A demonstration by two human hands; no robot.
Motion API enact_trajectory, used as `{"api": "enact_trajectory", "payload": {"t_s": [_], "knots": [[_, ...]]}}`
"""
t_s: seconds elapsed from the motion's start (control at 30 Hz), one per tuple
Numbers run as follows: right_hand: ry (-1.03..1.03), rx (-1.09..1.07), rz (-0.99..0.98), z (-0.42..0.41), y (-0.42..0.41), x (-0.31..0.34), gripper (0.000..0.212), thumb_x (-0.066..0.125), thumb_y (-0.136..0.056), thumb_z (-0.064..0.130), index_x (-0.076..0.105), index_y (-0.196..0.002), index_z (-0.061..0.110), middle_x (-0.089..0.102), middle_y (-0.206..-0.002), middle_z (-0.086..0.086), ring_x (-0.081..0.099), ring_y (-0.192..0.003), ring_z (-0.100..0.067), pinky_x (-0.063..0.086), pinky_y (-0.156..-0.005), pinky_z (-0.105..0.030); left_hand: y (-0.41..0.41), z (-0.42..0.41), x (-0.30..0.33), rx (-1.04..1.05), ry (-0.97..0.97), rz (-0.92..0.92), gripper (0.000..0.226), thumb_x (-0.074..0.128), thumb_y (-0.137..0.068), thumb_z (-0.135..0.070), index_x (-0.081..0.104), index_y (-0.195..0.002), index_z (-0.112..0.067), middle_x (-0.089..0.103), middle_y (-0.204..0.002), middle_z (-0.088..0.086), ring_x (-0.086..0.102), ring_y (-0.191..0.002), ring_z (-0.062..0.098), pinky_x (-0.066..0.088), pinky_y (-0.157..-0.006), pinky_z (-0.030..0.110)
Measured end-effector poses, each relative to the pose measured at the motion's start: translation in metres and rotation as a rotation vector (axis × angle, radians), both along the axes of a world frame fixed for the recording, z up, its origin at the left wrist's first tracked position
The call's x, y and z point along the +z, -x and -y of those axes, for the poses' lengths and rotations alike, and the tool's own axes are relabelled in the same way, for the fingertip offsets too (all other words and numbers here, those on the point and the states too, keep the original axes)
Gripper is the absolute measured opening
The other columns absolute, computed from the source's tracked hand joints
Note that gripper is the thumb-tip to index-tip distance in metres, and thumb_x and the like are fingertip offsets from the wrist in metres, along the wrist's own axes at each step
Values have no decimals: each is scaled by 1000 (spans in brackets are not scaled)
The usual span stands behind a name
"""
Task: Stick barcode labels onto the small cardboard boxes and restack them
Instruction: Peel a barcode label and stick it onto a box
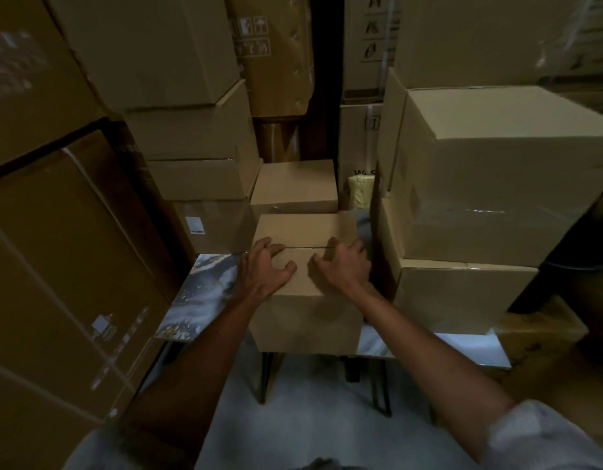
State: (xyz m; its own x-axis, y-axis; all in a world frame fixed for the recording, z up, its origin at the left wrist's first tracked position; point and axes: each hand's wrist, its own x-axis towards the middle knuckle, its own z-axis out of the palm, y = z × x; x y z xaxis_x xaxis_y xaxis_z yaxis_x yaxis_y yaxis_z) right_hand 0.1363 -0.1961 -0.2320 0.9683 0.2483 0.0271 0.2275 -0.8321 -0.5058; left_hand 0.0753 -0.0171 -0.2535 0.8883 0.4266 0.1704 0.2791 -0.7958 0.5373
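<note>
A small cardboard box (305, 320) stands on a marble-patterned table (205, 293) right in front of me, its top flaps meeting at a seam across the middle. My left hand (264, 268) lies on the left part of the top with its fingers spread and bent, the fingertips at the seam. My right hand (340, 266) is on the right part of the top, fingers curled onto the flap near the seam. No barcode label shows on this box. A second small box (295, 188) stands just behind it.
Tall stacks of large cardboard boxes (198, 137) close in on the left, and two stacked boxes (479, 184) stand on the table at the right. A box at the left carries a white label (195, 225). A yellowish roll (361, 191) sits behind. Grey floor lies below.
</note>
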Motion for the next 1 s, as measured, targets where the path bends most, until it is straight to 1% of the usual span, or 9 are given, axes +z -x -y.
{"api": "enact_trajectory", "payload": {"t_s": [0.13,0.23,0.33,0.4,0.47,0.53,0.67,0.83,1.0], "knots": [[175,121,82,5,-9,8,47,53,-98,55,61,-123,16,61,-120,-14,58,-115,-34,49,-83,-38,-10,-22,2,-70,-85,75,57,57,-73,-58,74,-116,-25,64,-135,1,59,-126,26,43,-108,42],[279,157,46,6,-21,16,44,57,-97,50,63,-126,17,63,-125,-14,57,-121,-33,49,-88,-38,-17,-18,5,-64,-228,81,58,51,-72,-67,73,-107,-26,68,-121,-5,60,-122,29,41,-106,51],[370,124,44,10,-40,30,42,61,-97,45,62,-128,17,62,-131,-10,59,-123,-31,48,-92,-38,-11,38,8,-94,-380,25,64,46,-74,-76,68,-117,-34,65,-128,-11,49,-133,29,32,-110,55],[394,82,56,11,-51,40,43,64,-95,46,63,-127,17,63,-131,-8,60,-122,-30,49,-92,-38,1,87,7,-195,-356,-16,78,42,-72,-83,57,-131,-36,56,-141,-9,41,-139,28,25,-113,57],[332,146,43,8,-63,40,42,67,-94,40,64,-127,15,63,-129,-10,61,-122,-31,50,-93,-39,8,117,-1,-255,-341,-138,101,36,-67,-89,44,-147,-28,37,-158,2,27,-148,32,16,-117,60],[195,294,25,6,-71,33,37,66,-94,23,65,-128,10,64,-128,-14,61,-121,-31,51,-96,-37,8,123,-12,-243,-415,-218,107,38,-68,-85,33,-155,-23,24,-165,9,16,-152,37,10,-120,61],[22,446,64,9,-76,10,20,61,-91,5,69,-109,0,67,-117,-23,62,-112,-38,47,-89,-35,9,107,-25,-249,-467,-36,84,49,-74,-67,53,-143,-20,43,-157,12,37,-144,40,24,-118,59],[-9,506,88,13,-76,-16,47,45,-104,30,55,-142,5,44,-152,-24,39,-143,-38,28,-118,-42,13,88,-29,-313,-459,80,75,49,-77,-60,60,-140,-21,46,-156,9,43,-142,38,31,-117,55],[5,487,155,17,-64,-23,53,36,-104,38,54,-143,8,46,-152,-21,38,-144,-36,26,-117,-43,18,67,-32,-409,-449,170,70,59,-80,-51,57,-143,-21,49,-155,7,43,-144,32,34,-116,52]]}}
